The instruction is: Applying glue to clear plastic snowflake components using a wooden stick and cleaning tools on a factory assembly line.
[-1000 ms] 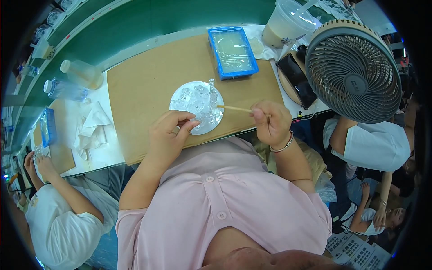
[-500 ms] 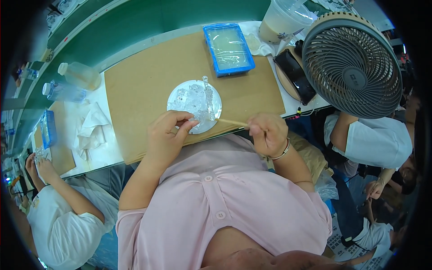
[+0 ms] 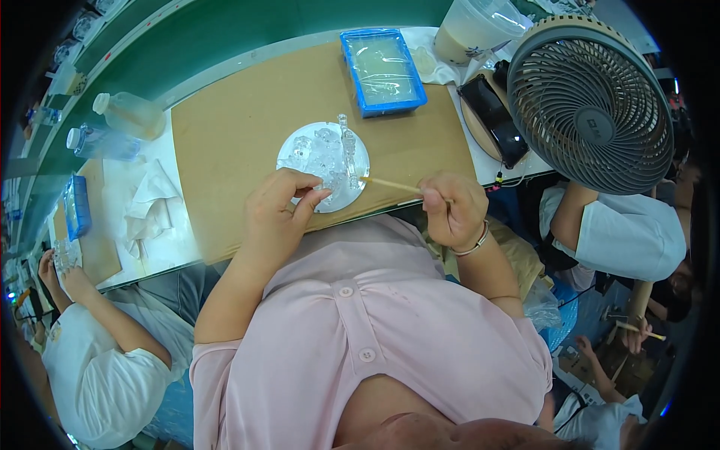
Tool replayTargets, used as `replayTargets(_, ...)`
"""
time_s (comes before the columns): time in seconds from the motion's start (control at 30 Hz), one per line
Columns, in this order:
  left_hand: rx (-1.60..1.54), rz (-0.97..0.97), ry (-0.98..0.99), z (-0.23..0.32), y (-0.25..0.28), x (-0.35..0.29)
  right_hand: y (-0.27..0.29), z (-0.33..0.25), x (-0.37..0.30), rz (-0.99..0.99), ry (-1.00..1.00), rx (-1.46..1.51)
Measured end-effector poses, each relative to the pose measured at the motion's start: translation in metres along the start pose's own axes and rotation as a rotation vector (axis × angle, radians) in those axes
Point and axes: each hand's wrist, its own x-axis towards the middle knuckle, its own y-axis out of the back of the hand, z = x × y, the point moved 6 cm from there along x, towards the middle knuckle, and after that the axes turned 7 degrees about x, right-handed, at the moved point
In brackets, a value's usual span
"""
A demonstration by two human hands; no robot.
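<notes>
A white round plate [image 3: 362,152] holds several small clear, glassy pieces [image 3: 324,152]. A longer clear jointed piece [image 3: 347,146] lies along the plate's right side, its far end past the rim. At the near left rim, my left hand [image 3: 281,206] pinches a small clear piece between thumb and finger; its shape is mostly hidden. My right hand [image 3: 454,208] grips a thin pale wooden stick [image 3: 395,185] just right of the plate. The stick points left, with its tip over the plate's right rim by the long piece's near end.
The plate stands on brown cardboard [image 3: 240,120]. Behind it is a blue tray [image 3: 365,106] under clear film. A grey fan [image 3: 592,124], a black glossy case [image 3: 491,120] and a plastic cup [image 3: 476,34] stand right; bottles [image 3: 135,116] and tissue [image 3: 150,202] lie left. Co-workers sit on both sides.
My right hand has moved slightly right and up, and the stick with it. My left hand stays pinched at the rim. The whole view has shifted a little.
</notes>
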Motion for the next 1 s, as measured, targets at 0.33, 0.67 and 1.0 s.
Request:
replayTargets(0.33,0.013,-0.008,0.009,-0.002,0.0,-0.002,-0.002,-0.01,0.001,-0.027,0.055,-0.052)
replayTargets(0.67,0.017,0.001,-0.031,0.002,-0.001,-0.001,-0.008,-0.025,-0.006,-0.089,0.083,-0.032)
replayTargets(1.0,0.016,0.004,-0.015,-0.002,-0.001,-0.002,-0.035,-0.036,-0.01,-0.159,0.111,0.141)
